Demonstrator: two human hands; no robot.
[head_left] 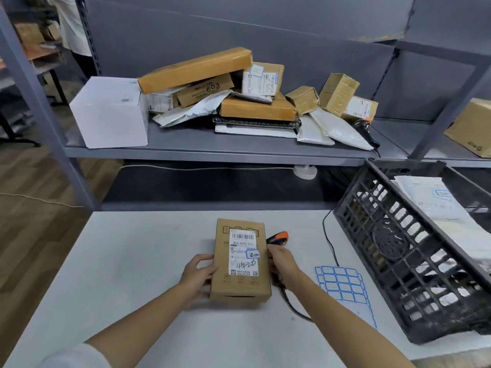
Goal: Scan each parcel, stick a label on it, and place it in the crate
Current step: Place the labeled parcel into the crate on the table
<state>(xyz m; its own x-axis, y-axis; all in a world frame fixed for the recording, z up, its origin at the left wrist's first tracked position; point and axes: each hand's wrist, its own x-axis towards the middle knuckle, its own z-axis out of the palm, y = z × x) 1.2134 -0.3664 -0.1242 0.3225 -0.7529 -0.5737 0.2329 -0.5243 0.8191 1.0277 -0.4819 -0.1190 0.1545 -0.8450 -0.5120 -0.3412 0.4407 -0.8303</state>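
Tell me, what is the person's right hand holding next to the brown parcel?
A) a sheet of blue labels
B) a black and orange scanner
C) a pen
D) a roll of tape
B: the right hand grips a black and orange scanner beside the brown parcel, while the sheet of blue labels lies untouched on the table.

left hand [198, 274] holding parcel [240, 264], right hand [283, 264] gripping scanner [277, 239]
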